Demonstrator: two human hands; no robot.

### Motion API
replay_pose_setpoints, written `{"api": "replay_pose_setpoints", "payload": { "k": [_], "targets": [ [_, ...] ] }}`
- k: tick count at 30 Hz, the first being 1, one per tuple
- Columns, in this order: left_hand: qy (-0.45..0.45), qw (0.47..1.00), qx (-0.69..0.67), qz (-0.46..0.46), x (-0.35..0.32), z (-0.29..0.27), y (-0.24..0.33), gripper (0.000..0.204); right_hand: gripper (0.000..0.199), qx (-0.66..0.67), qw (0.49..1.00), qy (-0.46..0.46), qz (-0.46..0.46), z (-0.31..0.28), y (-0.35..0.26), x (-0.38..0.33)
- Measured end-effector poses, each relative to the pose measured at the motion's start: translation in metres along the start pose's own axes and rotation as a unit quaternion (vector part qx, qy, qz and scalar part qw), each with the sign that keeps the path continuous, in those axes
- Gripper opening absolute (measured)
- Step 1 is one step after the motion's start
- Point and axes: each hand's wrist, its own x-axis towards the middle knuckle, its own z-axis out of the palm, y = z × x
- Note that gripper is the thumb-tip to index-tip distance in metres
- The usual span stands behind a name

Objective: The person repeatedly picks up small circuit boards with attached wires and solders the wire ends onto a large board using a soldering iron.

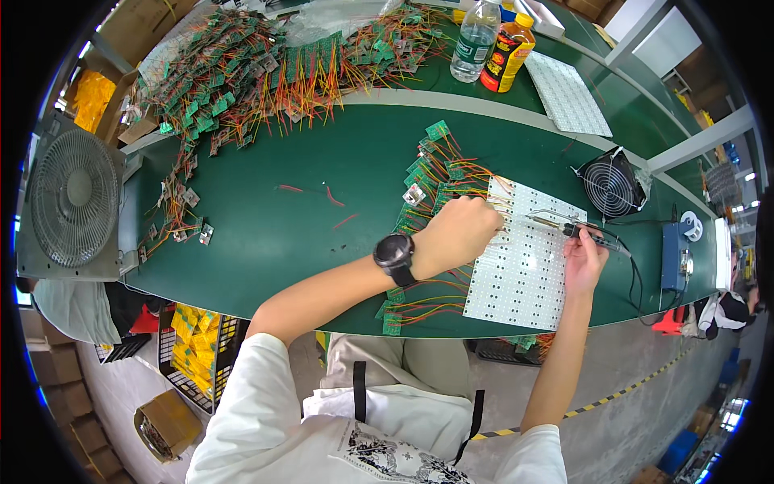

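Note:
In my right hand (586,256) is a soldering iron (574,230), gripped by its dark handle, its metal tip pointing left over a white panel (516,274) covered with small dark dots. My left hand (461,230), with a black watch on the wrist, is closed at the panel's left edge. Its fingers pinch at thin red and yellow wires (480,194); the exact grip is partly hidden by the hand. A row of small green circuit boards (417,176) lies left of the panel, their wires running onto its edge.
A big heap of wired circuit boards (234,73) covers the back left. Behind the panel stand a water bottle (476,40) and an orange-labelled bottle (509,52). A small black fan (613,185) and a blue soldering station (676,254) are at right; a large fan (76,194) stands left.

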Motion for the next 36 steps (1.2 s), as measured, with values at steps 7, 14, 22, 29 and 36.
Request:
{"api": "replay_pose_setpoints", "payload": {
  "k": [7, 14, 22, 29, 36],
  "targets": [
    [0.060, 0.998, 0.021, -0.003, -0.006, 0.011, -0.002, 0.010, 0.016, -0.065, 0.993, 0.046, -0.090, -0.004, 0.008, 0.000],
    [0.061, 0.998, -0.009, -0.001, -0.009, 0.004, -0.001, 0.011, 0.014, -0.112, 0.983, 0.051, -0.133, 0.003, -0.011, -0.002],
    [0.061, 0.998, -0.022, -0.016, -0.008, 0.008, -0.004, 0.010, 0.018, -0.039, 0.998, -0.021, 0.034, 0.003, -0.004, -0.012],
    [0.054, 0.998, -0.028, -0.019, -0.005, 0.010, -0.007, 0.006, 0.018, -0.088, 0.995, -0.054, -0.007, -0.011, 0.006, -0.017],
    [0.056, 0.998, -0.018, -0.016, -0.006, 0.012, -0.008, 0.007, 0.018, -0.083, 0.992, -0.093, -0.018, -0.017, 0.005, -0.019]
  ]
}}
